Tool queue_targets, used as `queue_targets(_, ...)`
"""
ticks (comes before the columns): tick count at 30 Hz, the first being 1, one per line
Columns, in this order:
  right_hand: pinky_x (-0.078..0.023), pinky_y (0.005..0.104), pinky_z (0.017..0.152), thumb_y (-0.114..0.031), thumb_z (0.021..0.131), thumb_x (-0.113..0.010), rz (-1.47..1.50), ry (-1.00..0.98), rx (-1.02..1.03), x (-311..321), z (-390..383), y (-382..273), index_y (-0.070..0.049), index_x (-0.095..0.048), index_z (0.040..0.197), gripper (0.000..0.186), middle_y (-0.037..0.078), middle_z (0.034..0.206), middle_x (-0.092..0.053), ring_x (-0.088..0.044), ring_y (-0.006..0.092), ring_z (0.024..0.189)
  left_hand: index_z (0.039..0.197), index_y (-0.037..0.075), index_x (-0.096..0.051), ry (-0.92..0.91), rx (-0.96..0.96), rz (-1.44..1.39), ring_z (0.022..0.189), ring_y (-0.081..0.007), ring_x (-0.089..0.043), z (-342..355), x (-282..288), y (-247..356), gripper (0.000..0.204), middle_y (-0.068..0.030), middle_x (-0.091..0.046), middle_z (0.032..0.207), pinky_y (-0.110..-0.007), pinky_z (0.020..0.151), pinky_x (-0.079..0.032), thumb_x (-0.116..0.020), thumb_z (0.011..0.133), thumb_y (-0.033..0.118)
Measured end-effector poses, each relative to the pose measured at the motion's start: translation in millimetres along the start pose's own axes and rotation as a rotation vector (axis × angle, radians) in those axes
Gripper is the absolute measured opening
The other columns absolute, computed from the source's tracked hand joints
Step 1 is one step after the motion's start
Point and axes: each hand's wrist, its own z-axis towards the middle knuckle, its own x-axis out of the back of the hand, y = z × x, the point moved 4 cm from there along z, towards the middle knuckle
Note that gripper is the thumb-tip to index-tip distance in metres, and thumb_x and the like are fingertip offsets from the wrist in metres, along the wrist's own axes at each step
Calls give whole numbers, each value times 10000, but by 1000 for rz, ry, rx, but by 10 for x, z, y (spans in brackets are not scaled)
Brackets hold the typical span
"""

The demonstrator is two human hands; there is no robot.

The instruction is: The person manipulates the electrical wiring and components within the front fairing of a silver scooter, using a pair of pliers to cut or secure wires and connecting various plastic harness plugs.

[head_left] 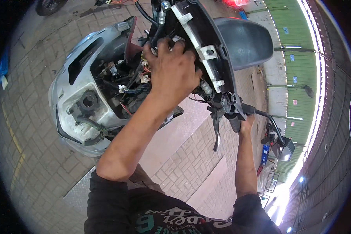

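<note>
**Wiring behind scooter headlight cowl, both hands busy**

Wiring sits in the opened front of a scooter, centre-far in view, between the grey front panel on the left and the black cowl w/ its white brackets on the right. Left hand is pushed into that gap, fingers curled down among the cables & connectors; whether it's pinching one plug or just pressing on the bundle can't be told, fingertips are hidden. Right hand is clenched round the handlebar grip, just beside the brake lever, steadying the bars.

To do this well, judging by the view: keep the bars locked w/ the right hand so the cowl doesn't swing, work connectors by the body and not by the wires, and mind the thin leads near the sharp plastic edges. A black hose runs right past the knuckles, easy to snag.

Mirror hangs off the bar end, near right. Seat shows far right.

Ground is grey block paving w/ a smooth ramp strip under the scooter. Green shutters w/ strip lights line the right side; looks like an open workshop front.
</note>
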Motion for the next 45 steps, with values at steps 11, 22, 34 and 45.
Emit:
queue_targets(11,-412,261,485,-101,815,-588,107,-45,-7,-29,90,170,14,-583,966,190,61,842,-615,-545,120,651,857,15,-667,-50,106,86,1007,-333,-468,118,-13,110,308,-124,-602,977,-594,892,-250,-584,711,273)
queue_targets(22,-447,256,518,-60,811,-599,109,42,-106,-112,-125,-341,12,-584,958,164,85,854,-621,-579,143,686,946,46,-646,-230,231,86,1048,-364,-446,159,-22,68,338,-115,-607,1014,-577,909,-256,-608,687,261)
queue_targets(34,-466,264,629,-77,834,-570,84,-80,-76,-122,-13,-170,6,-574,1057,238,87,963,-614,-566,143,771,1033,160,-638,-110,-47,129,1147,-340,-411,-60,-30,-202,327,-38,-568,1160,-517,959,-260,-536,723,147)
queue_targets(45,-439,307,847,7,847,-446,117,-100,-124,-127,-15,-181,40,-527,1129,295,126,1097,-578,-559,209,985,970,242,-665,-203,-513,44,1026,-264,-429,-26,145,-124,387,-34,-551,955,-448,844,-322,-595,621,92)
